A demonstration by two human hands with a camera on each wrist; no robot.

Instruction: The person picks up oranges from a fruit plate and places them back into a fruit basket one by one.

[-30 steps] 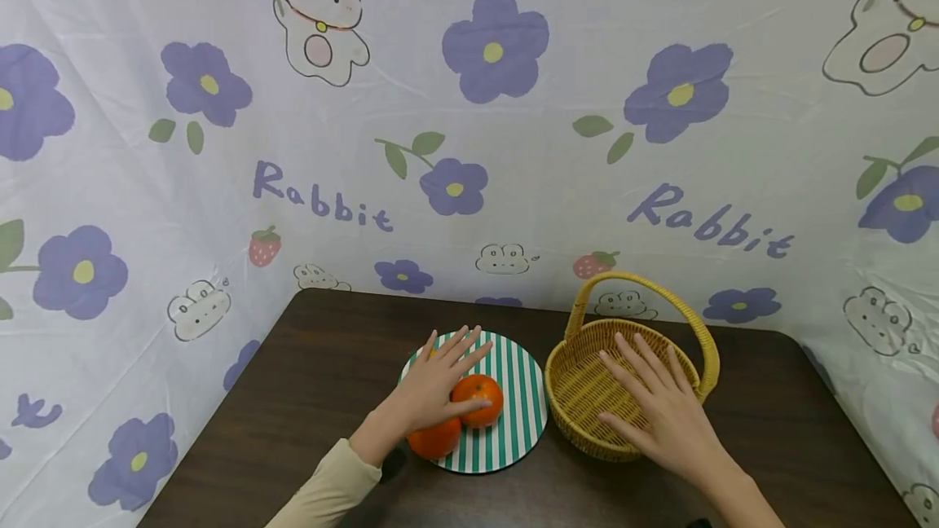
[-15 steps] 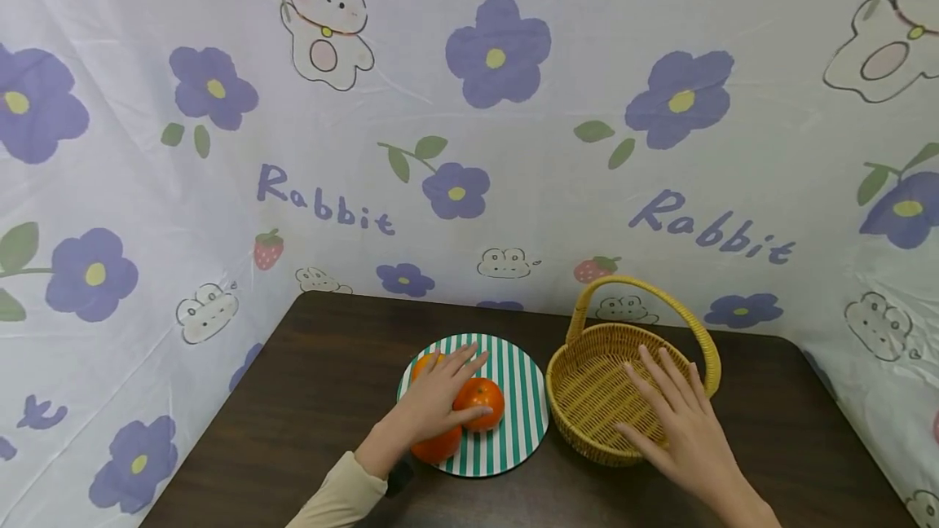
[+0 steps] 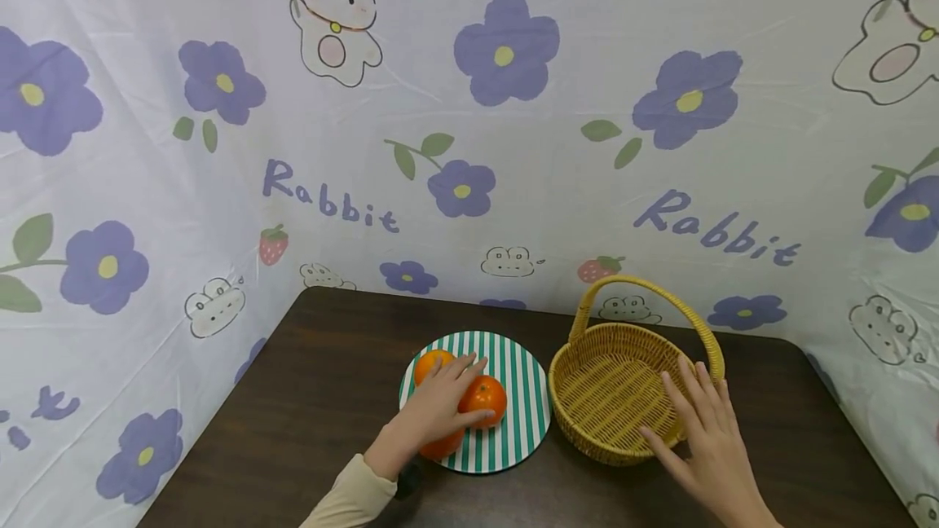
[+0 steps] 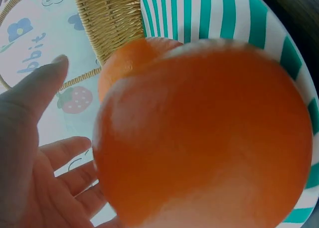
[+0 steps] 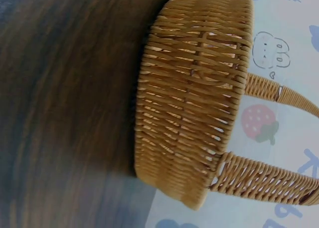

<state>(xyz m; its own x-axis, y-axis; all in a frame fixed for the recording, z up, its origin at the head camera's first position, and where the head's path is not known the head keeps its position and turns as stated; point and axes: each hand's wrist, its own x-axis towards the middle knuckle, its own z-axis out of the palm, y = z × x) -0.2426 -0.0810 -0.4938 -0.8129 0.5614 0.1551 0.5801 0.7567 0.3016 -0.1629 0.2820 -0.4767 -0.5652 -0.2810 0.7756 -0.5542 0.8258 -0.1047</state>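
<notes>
Three shiny oranges lie on a round plate (image 3: pixel 526 398) with green and white stripes. They are the back orange (image 3: pixel 431 363), the right orange (image 3: pixel 490 399) and the front orange (image 3: pixel 443 447). My left hand (image 3: pixel 433 407) spreads over them, partly covering all three, its thumb crossing the right one. In the left wrist view, a large near orange (image 4: pixel 204 138) stands beside my extended thumb and loose fingers; another orange (image 4: pixel 127 63) shows behind it. My right hand (image 3: pixel 707 451), fingers extended, is at the right front of a yellow wicker basket (image 3: pixel 579 433); contact is unclear.
Everything stands on a dark wood table (image 3: pixel 315 365). Arching high over the basket is its handle (image 3: pixel 660 293). A printed cloth (image 3: pixel 557 169) with flowers and rabbits hangs behind and at the sides.
My right hand has moved right and toward me, from over the basket to its right front edge. My left hand has shifted slightly toward me over the oranges, uncovering more of the back one.
</notes>
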